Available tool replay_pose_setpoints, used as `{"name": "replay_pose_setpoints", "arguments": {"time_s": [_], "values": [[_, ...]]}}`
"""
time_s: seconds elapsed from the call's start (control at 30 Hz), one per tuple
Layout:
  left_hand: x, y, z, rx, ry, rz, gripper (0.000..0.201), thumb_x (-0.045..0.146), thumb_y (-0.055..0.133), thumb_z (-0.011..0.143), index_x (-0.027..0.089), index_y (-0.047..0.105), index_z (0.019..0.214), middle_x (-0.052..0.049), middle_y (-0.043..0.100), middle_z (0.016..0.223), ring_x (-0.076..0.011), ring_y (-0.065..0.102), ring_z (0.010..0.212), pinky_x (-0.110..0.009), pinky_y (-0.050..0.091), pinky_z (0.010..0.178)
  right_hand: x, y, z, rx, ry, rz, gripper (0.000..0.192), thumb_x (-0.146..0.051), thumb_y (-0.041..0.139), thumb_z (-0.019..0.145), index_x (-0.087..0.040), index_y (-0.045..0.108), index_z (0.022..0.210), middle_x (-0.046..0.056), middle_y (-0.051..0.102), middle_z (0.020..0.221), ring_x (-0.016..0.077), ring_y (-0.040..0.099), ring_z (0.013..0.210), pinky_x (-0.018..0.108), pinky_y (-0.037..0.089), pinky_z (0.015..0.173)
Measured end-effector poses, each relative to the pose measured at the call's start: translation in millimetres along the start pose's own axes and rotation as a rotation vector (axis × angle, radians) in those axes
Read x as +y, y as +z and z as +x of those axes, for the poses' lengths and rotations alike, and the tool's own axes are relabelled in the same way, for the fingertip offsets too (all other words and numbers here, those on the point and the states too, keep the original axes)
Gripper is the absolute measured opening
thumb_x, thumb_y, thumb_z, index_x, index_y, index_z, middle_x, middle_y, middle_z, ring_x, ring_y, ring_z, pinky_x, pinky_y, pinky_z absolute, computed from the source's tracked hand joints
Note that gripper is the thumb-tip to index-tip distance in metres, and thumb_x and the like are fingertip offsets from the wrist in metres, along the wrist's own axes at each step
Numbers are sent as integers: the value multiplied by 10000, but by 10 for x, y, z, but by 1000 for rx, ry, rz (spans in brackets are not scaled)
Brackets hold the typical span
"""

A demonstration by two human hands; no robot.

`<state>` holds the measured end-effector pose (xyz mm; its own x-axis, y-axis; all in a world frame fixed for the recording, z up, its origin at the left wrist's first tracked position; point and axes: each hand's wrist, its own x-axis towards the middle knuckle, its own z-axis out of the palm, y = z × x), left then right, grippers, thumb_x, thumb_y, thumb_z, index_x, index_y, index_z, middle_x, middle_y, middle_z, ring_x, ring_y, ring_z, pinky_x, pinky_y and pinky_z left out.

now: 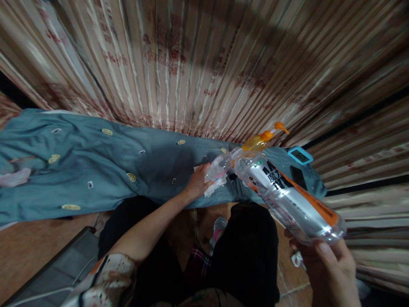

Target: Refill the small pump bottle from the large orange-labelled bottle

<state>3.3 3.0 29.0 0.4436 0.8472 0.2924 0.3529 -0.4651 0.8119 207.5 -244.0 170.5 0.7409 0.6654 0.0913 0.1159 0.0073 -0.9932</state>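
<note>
The clear bottle is glossy transparent plastic with a smooth printed label. Behind it, the orange pump bottle looks like shiny plastic. The blue-grey bedsheet beneath is soft matt cloth; the curtain behind is pleated satiny fabric.

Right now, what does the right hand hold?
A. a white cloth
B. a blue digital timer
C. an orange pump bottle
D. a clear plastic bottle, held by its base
D: the right hand grips the base of the clear plastic bottle, whose neck points toward the blue bedsheet.
</note>
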Motion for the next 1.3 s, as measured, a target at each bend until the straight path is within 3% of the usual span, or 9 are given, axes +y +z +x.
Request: {"name": "replay_pose_setpoints", "arguments": {"time_s": [0.2, 0.37, 0.53, 0.9, 1.3], "values": [[8, 2, -1, 0, -4, 2, 681, 214, 754, 800, 232, 438, 1403, -119, 591, 1386, -310, 574, 1300, -487, 473, 1102, -12, 18, 11, 9, -9, 4, 603, -394, 824, 714, -200, 681, 1266, 64, 672, 826, 169, 578, 570, 260, 404, 440], [-12, 16, 8, -13, -8, 15, 688, 207, 757, 801, 220, 432, 1408, -122, 585, 1390, -306, 572, 1302, -485, 472, 1101, -22, 23, 17, 16, -4, 3, 618, -419, 836, 685, -194, 682, 1239, 73, 682, 832, 214, 636, 641, 275, 438, 471], [-18, 19, 7, -7, 3, 29, 680, 219, 765, 812, 190, 434, 1405, -147, 583, 1372, -303, 579, 1287, -480, 480, 1091, -38, 37, 30, 45, 30, 9, 597, -403, 870, 625, -187, 705, 1156, 57, 681, 801, 191, 613, 573, 292, 465, 473], [10, 10, 10, -9, -3, 26, 668, 204, 760, 819, 181, 432, 1400, -150, 591, 1363, -304, 576, 1287, -465, 482, 1086, -136, 108, 30, 54, 24, 8, 669, -420, 886, 561, -168, 701, 1152, 62, 677, 833, 193, 610, 563, 301, 467, 457], [-31, 33, 8, 30, 22, -4, 672, 239, 774, 805, 240, 458, 1398, -108, 609, 1332, -295, 596, 1251, -454, 498, 1063, -109, 78, 25, 27, -13, -42, 682, -444, 844, 645, -176, 667, 1247, 77, 672, 855, 207, 618, 615, 293, 427, 486]]}}
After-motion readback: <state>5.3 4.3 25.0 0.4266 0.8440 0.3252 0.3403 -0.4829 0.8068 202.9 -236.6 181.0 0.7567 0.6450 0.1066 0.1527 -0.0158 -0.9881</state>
